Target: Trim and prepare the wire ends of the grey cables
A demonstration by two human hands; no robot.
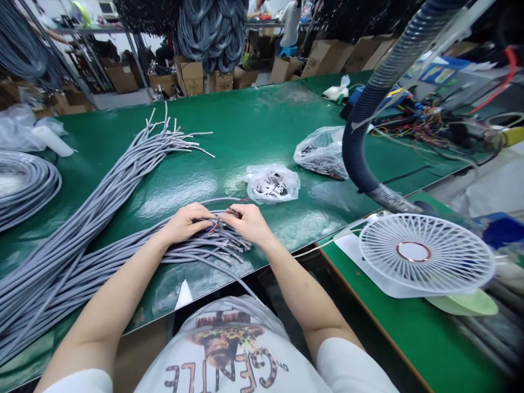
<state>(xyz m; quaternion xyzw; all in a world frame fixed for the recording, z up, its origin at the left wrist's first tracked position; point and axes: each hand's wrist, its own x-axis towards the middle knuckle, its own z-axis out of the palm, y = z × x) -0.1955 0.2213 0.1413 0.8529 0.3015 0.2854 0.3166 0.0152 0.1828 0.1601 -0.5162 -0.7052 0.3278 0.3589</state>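
Observation:
My left hand (187, 222) is closed in a pinch on a grey cable, near its stripped end where thin red and blue wires (213, 226) show. Close beside it, my right hand (249, 222) pinches with thumb and forefinger at a small dark, shiny piece (234, 213), too small to name. Under both hands lies a bundle of grey cables (135, 246) with several silvery ends (235, 244) pointing right. Just beyond my right hand sits an open plastic bag of small metal parts (273, 185).
A second grey cable bundle (118, 174) crosses the green table (254, 120) at left, beside a coiled cable (30, 185). Another bag of parts (321, 153) lies near a thick black hose (356, 136). A white fan (426, 254) stands at right. Tangled wires (434, 128) are behind.

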